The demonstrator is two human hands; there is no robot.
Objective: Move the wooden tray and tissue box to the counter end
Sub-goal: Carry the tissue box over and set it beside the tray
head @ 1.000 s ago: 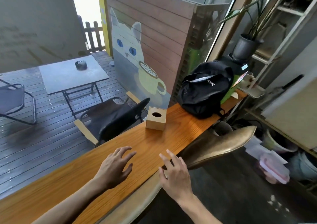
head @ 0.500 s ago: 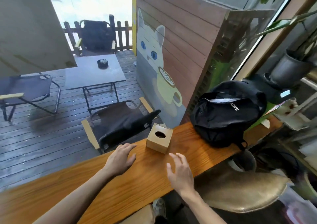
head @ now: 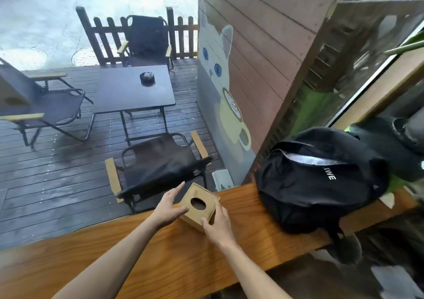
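Two hands on one tissue box [head: 199, 207], far edge of counter [head: 160, 253], head view. Left hand [head: 168, 207] cupping left side, fingers spread; right hand [head: 218, 224] fingers closed on near corner. Step: gripping box. Next: lift, carry to counter end. One backpack [head: 321, 179] near. Tray unseen.

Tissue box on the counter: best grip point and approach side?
Take the tissue box by two opposite side walls, one hand from each side, as the left hand and right hand are placed. Flat walls suit palms; the round top hole gives no hold.
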